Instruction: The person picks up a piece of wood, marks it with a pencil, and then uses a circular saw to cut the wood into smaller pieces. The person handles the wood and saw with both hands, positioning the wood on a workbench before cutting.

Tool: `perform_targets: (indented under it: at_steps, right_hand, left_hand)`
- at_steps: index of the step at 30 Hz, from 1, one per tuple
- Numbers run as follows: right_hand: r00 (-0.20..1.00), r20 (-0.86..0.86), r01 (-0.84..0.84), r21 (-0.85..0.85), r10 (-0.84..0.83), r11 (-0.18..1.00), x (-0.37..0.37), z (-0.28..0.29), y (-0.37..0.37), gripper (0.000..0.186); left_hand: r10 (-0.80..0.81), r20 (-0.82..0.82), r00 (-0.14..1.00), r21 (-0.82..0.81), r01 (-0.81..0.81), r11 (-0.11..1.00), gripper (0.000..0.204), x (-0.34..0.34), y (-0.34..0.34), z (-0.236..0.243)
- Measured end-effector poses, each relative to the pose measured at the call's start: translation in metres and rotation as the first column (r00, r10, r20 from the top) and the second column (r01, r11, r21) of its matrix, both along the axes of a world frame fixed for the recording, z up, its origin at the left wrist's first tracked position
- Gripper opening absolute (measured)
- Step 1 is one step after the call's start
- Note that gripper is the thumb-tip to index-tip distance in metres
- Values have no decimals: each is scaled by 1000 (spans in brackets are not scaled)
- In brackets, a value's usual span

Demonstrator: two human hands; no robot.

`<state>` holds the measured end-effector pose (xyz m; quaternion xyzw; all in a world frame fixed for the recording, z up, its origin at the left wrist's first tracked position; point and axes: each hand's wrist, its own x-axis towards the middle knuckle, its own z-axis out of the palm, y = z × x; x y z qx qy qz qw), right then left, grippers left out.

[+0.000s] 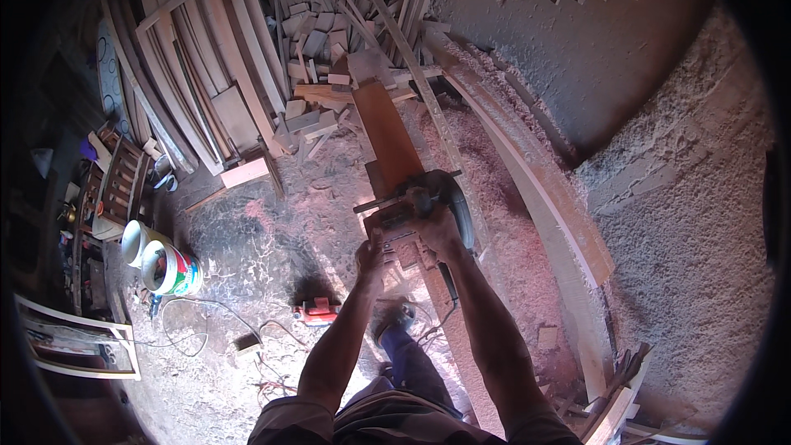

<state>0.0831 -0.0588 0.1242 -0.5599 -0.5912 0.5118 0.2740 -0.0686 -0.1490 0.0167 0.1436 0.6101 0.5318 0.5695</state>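
Observation:
A corded circular saw [400,216] with a dark round guard on its right side rests on a long reddish-brown board [386,133]. My right hand [439,229] is closed around the saw's handle, and the power cord trails back beneath that forearm. At the saw's near left side, my left hand [370,254] grips its body; some of the fingers are hidden. Ahead of the saw the board's face shows smooth, running away from me toward the wood pile. A thin, long wood strip [428,103] lies along the board's right.
Long planks [206,58] lean at the far left beside a heap of offcuts [317,29]. Two buckets [169,268] stand left; a red tool [316,311] and loose cables [202,303] lie on the floor. A large board [527,165] and a sawdust mound [676,222] are right.

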Motion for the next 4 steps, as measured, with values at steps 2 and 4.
perform_targets:
  at_steps: [2, 4]
  right_hand:
    - [999, -43, -6, -3, 6, 1000, 3, -9, 3, 47]
    - [996, -85, -9, 18, 11, 1000, 6, -17, 5, 47]
  left_hand:
    - [-8, -5, 1000, -3, 8, 1000, 89, 2, 1, 1]
    - [-19, -11, 1000, -7, 19, 1000, 90, 3, 3, 3]
